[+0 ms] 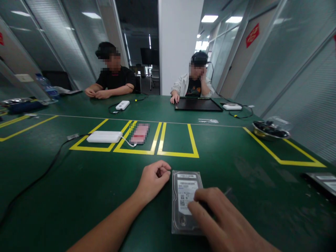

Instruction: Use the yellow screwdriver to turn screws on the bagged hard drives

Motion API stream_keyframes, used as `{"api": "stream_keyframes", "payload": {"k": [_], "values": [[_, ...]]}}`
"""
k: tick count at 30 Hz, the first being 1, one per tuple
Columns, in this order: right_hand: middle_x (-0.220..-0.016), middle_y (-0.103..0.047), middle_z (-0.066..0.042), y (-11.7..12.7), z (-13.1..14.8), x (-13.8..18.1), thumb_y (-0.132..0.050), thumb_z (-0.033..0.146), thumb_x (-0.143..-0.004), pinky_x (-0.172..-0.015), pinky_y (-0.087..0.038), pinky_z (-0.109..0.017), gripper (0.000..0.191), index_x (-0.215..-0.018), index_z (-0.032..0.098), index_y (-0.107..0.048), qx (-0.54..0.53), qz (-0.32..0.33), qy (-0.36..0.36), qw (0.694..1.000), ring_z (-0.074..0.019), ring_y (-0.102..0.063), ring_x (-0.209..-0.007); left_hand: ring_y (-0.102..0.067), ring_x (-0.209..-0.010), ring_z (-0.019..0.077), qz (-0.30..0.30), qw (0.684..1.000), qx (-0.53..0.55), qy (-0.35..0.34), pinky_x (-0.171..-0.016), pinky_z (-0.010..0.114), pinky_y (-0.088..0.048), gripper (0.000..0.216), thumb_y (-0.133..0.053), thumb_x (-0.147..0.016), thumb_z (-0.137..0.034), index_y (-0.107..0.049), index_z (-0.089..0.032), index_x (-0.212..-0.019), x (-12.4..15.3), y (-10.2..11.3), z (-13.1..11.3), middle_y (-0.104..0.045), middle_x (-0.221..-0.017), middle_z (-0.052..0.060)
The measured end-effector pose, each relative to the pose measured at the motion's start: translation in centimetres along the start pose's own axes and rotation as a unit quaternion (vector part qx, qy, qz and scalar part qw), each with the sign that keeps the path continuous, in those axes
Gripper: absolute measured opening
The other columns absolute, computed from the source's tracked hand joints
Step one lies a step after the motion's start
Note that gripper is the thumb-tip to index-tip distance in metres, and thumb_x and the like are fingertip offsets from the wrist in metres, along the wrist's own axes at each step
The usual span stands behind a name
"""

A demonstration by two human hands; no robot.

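Note:
A silver hard drive [185, 196] with a white label lies flat on the green table, near the front edge. My left hand [153, 180] is curled into a loose fist just left of the drive's top corner; I cannot see anything in it. My right hand [220, 218] rests on the drive's right side, fingers closed around a thin dark tool whose tip [228, 191] pokes out past the knuckles. The lower right corner of the drive is hidden under this hand.
Yellow-taped boxes mark the table; a white power bank [104, 137] and a phone [140, 134] lie in them. A metal bowl of parts [270, 130] sits right, another drive [324, 182] far right. Two people sit across, one with a black tray [198, 104].

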State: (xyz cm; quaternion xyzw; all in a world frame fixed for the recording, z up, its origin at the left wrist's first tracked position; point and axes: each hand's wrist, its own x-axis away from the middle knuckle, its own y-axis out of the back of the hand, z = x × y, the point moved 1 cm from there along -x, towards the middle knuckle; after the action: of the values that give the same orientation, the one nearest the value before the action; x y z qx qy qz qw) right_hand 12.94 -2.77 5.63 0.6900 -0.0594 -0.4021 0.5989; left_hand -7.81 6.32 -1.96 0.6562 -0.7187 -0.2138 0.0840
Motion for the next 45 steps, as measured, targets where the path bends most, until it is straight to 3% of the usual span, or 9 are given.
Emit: {"api": "stream_keyframes", "payload": {"k": [3,5,8,11,16,20,27,34,45], "values": [[-0.091,-0.065,-0.008,-2.1,0.2,1.9,-0.041,0.014,-0.097,-0.065,-0.045,-0.029,0.023,-0.103,0.017,-0.063,0.01,-0.016,0.044,0.999,-0.0176,-0.056,-0.074,-0.053,-0.057,0.0123,0.01,1.0,0.0,-0.002,-0.055,0.022,-0.041,0.011,-0.061,-0.079,-0.023,-0.068,-0.015,-0.078,0.0,0.0,0.0,-0.061,-0.063,-0.001],[-0.095,-0.066,-0.009,-3.4,0.1,2.8,-0.039,0.026,-0.1,-0.065,-0.044,-0.032,0.025,-0.104,0.018,-0.063,0.024,-0.039,0.066,0.997,-0.0195,-0.056,-0.074,-0.055,-0.058,0.0127,0.011,1.0,0.003,0.001,-0.056,0.022,-0.042,0.012,-0.062,-0.08,-0.024,-0.069,-0.015,-0.079,0.1,0.0,0.1,-0.062,-0.064,0.0],[-0.107,-0.067,-0.009,-5.0,-0.3,3.6,-0.037,0.048,-0.1,-0.068,-0.045,-0.036,0.04,-0.11,0.019,-0.063,0.054,-0.007,0.06,0.997,-0.0219,-0.058,-0.078,-0.058,-0.062,0.0143,0.005,1.0,0.007,0.011,-0.059,0.023,-0.045,0.015,-0.064,-0.081,-0.028,-0.07,-0.015,-0.085,0.2,0.1,0.5,-0.066,-0.069,0.001],[-0.111,-0.067,-0.007,-5.6,-0.5,3.9,-0.047,0.049,-0.096,-0.069,-0.043,-0.038,0.037,-0.113,0.021,-0.063,0.084,0.007,0.04,0.996,-0.0221,-0.058,-0.079,-0.062,-0.067,0.0163,-0.007,1.0,0.009,0.018,-0.063,0.025,-0.048,0.019,-0.064,-0.083,-0.031,-0.071,-0.015,-0.091,0.2,0.2,0.9,-0.07,-0.075,0.003],[-0.112,-0.067,-0.006,-5.7,-0.5,4.0,-0.055,0.045,-0.09,-0.073,-0.04,-0.039,0.033,-0.113,0.022,-0.063,0.095,0.005,0.032,0.995,-0.0222,-0.058,-0.081,-0.064,-0.07,0.017,-0.025,0.999,-0.011,0.019,-0.065,0.025,-0.047,0.018,-0.06,-0.087,-0.03,-0.071,-0.017,-0.093,0.4,0.2,0.7,-0.071,-0.08,0.003],[-0.114,-0.067,-0.005,-5.5,-0.6,3.8,-0.06,0.046,-0.087,-0.074,-0.039,-0.039,0.036,-0.115,0.022,-0.063,0.088,0.018,0.034,0.995,-0.0222,-0.057,-0.082,-0.063,-0.073,0.0171,-0.005,1.0,-0.025,-0.003,-0.067,0.025,-0.047,0.016,-0.056,-0.09,-0.028,-0.068,-0.017,-0.089,0.9,0.3,0.0,-0.07,-0.081,0.002],[-0.116,-0.065,-0.005,-5.4,-0.9,3.8,-0.059,0.044,-0.088,-0.076,-0.039,-0.041,0.038,-0.118,0.022,-0.062,0.078,0.034,0.039,0.996,-0.0236,-0.056,-0.086,-0.059,-0.071,0.0149,0.044,0.996,-0.057,-0.058,-0.067,0.025,-0.045,0.012,-0.055,-0.09,-0.021,-0.066,-0.018,-0.089,1.7,0.9,-1.8,-0.066,-0.078,0.0],[-0.112,-0.065,-0.007,-5.2,-1.4,3.7,-0.057,0.044,-0.091,-0.076,-0.041,-0.042,0.038,-0.12,0.02,-0.06,0.052,0.052,0.055,0.996,-0.0245,-0.056,-0.088,-0.059,-0.076,0.0162,0.04,0.992,-0.082,-0.082,-0.071,0.027,-0.044,0.013,-0.054,-0.09,-0.02,-0.066,-0.018,-0.087,1.9,1.1,-2.4,-0.067,-0.082,0.001],[-0.111,-0.063,-0.009,-5.3,-1.7,3.9,-0.055,0.043,-0.092,-0.077,-0.043,-0.042,0.038,-0.122,0.021,-0.058,0.031,0.064,0.059,0.996,-0.0252,-0.057,-0.089,-0.058,-0.079,0.0149,0.149,0.976,-0.095,-0.126,-0.073,0.025,-0.041,0.009,-0.057,-0.091,-0.017,-0.064,-0.019,-0.086,1.9,1.4,-2.8,-0.063,-0.083,-0.001]]}}
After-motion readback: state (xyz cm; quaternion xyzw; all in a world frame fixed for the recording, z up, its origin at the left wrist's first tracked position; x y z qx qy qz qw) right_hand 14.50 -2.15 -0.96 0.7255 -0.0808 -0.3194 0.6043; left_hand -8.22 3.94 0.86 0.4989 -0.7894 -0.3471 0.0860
